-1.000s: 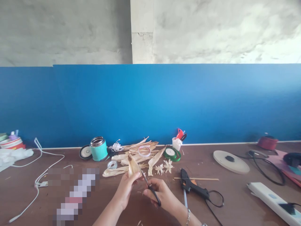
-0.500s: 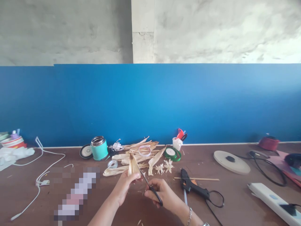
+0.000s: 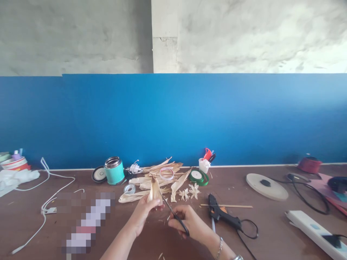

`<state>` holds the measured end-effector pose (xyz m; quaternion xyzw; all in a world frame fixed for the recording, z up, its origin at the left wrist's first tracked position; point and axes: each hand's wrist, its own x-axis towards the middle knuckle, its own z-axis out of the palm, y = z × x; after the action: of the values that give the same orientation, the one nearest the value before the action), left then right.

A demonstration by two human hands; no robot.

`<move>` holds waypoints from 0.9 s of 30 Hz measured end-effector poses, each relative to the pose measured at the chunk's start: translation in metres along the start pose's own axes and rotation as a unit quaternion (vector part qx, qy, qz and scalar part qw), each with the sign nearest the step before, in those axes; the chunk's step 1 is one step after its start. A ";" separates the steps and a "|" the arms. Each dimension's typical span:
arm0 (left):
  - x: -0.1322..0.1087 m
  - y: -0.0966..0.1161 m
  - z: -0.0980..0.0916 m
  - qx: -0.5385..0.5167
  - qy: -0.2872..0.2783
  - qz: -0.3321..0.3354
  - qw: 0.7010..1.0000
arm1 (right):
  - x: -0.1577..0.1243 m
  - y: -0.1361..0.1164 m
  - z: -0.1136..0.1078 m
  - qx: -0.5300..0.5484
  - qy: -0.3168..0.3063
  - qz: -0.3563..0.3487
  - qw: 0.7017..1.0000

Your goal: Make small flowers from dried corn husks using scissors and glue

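Note:
My left hand [image 3: 142, 213] pinches a pale dried husk piece [image 3: 154, 190] and holds it upright above the brown table [image 3: 271, 231]. My right hand [image 3: 189, 222] grips black-handled scissors [image 3: 175, 216], whose blades reach up-left to the husk's lower edge. Small husk scraps lie on the table under both hands. A pile of dried husks [image 3: 157, 177] lies just beyond them, with small cut husk flowers [image 3: 189, 192] to its right.
A black glue gun [image 3: 221, 213] and a thin stick [image 3: 226, 206] lie to the right. Behind are a teal jar [image 3: 113, 170], tape rolls [image 3: 166, 173], green ribbon [image 3: 198, 176], a cup of pens [image 3: 204, 162]. White cable [image 3: 47, 202] at left; round disc [image 3: 267, 186], power strip [image 3: 314, 229] at right.
Both hands have shifted slightly; the scissors have worked a little further along the husk's edge. Nothing else on the table has moved.

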<state>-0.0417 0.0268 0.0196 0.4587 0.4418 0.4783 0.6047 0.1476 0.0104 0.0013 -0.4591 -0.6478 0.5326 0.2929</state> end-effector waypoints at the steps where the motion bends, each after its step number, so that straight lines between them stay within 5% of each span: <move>1: 0.000 0.000 0.000 -0.004 0.006 0.003 1.000 | 0.000 0.000 0.000 -0.003 0.000 -0.001 1.000; 27: -0.009 0.008 0.016 -0.010 -0.002 0.015 1.000 | 0.002 -0.003 0.004 0.050 0.016 0.014 0.999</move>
<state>-0.0293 0.0165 0.0309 0.4603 0.4286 0.4909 0.6028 0.1426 0.0101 0.0026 -0.4610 -0.6095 0.5609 0.3184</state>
